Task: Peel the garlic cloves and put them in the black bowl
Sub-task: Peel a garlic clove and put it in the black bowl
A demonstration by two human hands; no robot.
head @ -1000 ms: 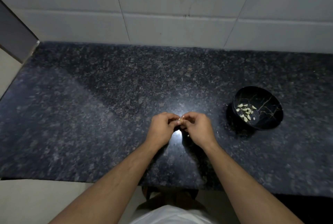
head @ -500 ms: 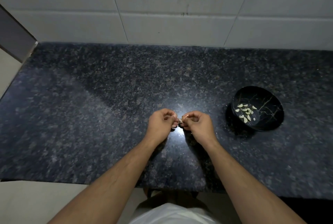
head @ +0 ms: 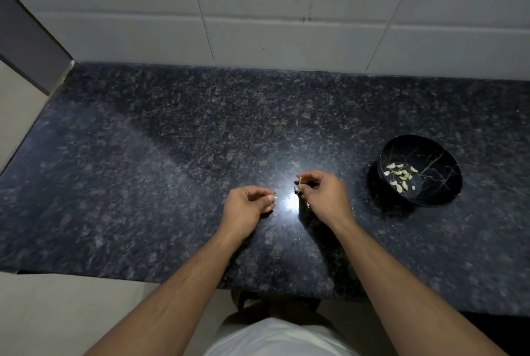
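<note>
My right hand (head: 324, 196) hovers over the dark granite counter (head: 143, 183) and pinches a small garlic clove (head: 298, 186) between thumb and fingertips. My left hand (head: 248, 206) sits a short way to its left, fingers curled, with a tiny pale bit of garlic skin (head: 274, 198) at its fingertips. The black bowl (head: 436, 198) stands to the right of my right hand and holds several peeled cloves (head: 400, 176). A bright light reflection lies on the counter between my hands.
A white tiled wall (head: 258, 26) runs along the back of the counter. The counter's front edge passes just below my forearms, and its left end meets a grey strip (head: 25, 40).
My hands were joined on the clove; now they have pulled apart, the right one moving right and slightly up with the clove, the left staying lower left.
</note>
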